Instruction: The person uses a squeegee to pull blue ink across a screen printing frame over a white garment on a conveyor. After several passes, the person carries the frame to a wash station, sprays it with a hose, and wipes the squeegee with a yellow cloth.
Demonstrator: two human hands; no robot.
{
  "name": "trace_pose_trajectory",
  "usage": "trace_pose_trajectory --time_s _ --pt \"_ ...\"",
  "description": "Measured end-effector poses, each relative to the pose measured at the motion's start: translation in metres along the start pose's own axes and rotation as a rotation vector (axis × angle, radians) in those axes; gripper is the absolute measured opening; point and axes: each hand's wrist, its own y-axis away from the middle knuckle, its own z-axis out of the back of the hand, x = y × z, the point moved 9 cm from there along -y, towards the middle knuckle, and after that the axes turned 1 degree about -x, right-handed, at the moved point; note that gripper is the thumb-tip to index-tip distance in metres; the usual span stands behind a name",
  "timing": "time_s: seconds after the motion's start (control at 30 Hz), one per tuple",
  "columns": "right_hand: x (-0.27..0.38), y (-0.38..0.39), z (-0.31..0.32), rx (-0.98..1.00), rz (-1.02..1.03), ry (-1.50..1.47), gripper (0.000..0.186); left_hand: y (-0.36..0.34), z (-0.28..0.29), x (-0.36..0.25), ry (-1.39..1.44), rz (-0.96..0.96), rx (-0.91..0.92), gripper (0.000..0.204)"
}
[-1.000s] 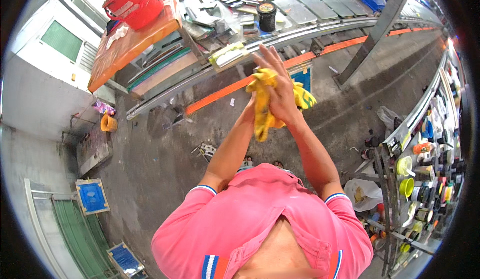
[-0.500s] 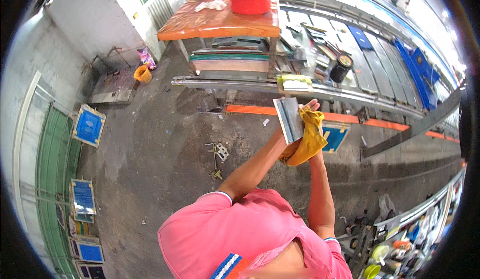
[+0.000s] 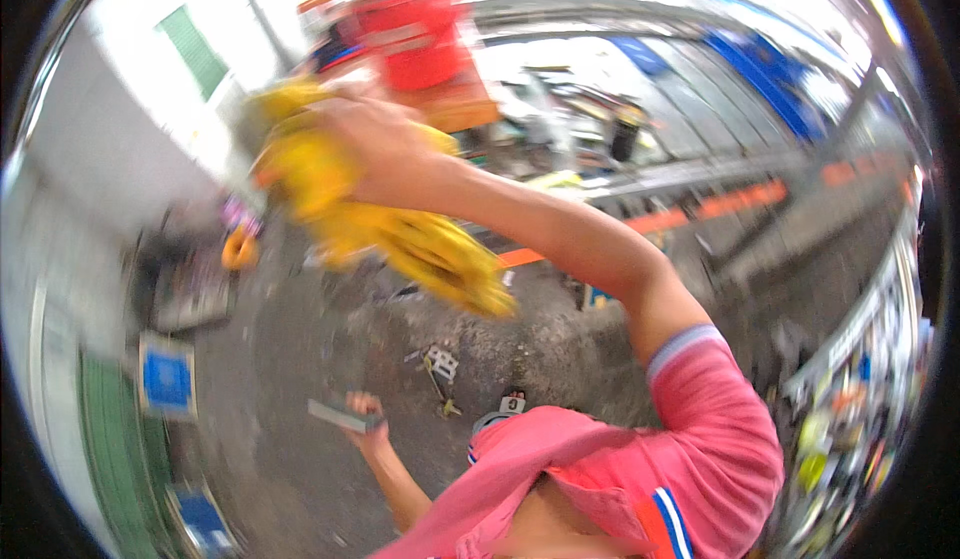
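My right arm stretches across to the upper left, its hand [image 3: 385, 149] closed around a bunched yellow cloth [image 3: 440, 259]. Motion blurs the cloth, and one end hangs down over the floor. Low at my left side, my left hand [image 3: 368, 427] grips a flat grey squeegee [image 3: 335, 416] by one part, with the rest sticking out to the left. Beyond the cloth stands a red bucket [image 3: 408, 44] on an orange-brown table [image 3: 470, 107], partly hidden by my right hand.
A metal rail bench with panels, scraps and a black can [image 3: 626, 131] runs along the far right. Small metal parts [image 3: 441, 364] lie on the floor. Blue-centred frames [image 3: 167, 377] lean at left near an orange pail [image 3: 239, 249]. A cluttered shelf [image 3: 835, 409] stands at right.
The hands have parted. My right hand has swung up and left with the cloth; my left hand has dropped toward the lower left with the squeegee. The view has turned.
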Motion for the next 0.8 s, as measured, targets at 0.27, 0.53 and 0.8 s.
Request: trace_pose_trajectory --time_s 0.27,0.53,0.8 --pt "-0.164 0.041 -0.165 0.924 -0.227 0.41 0.025 -0.028 0.116 -0.012 -0.09 -0.108 -0.301 0.025" --pt "-0.089 0.312 0.059 0.343 -0.625 0.035 0.028 -0.129 0.095 0.103 -1.044 0.253 -0.132 0.039" --pt "0.102 0.758 0.337 -0.308 -2.222 0.651 0.032 -0.167 0.164 0.375 -1.359 0.967 -0.133 0.062"
